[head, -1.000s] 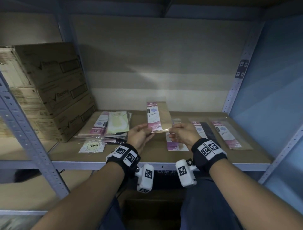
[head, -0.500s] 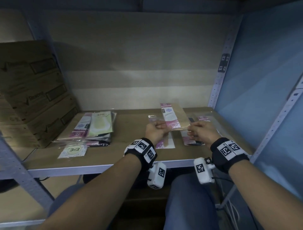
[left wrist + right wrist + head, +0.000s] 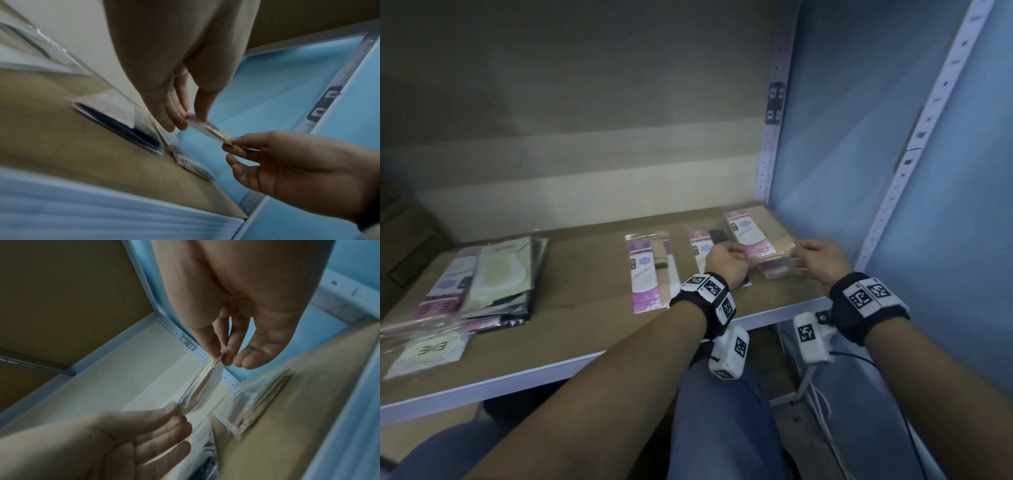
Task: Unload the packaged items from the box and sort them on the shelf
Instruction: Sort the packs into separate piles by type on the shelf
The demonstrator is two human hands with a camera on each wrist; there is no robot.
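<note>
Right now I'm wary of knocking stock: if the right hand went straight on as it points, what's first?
Probably the shelf's blue side panel; depth is unclear. The right hand pinches the packet.

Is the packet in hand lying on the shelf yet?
No. Both hands pinch the packet by its near corners, raised above the shelf.

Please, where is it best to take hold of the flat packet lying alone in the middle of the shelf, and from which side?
Probably its near short edge, from the front: the middle packet lies flat with that end toward the shelf lip, clear of the others.
</note>
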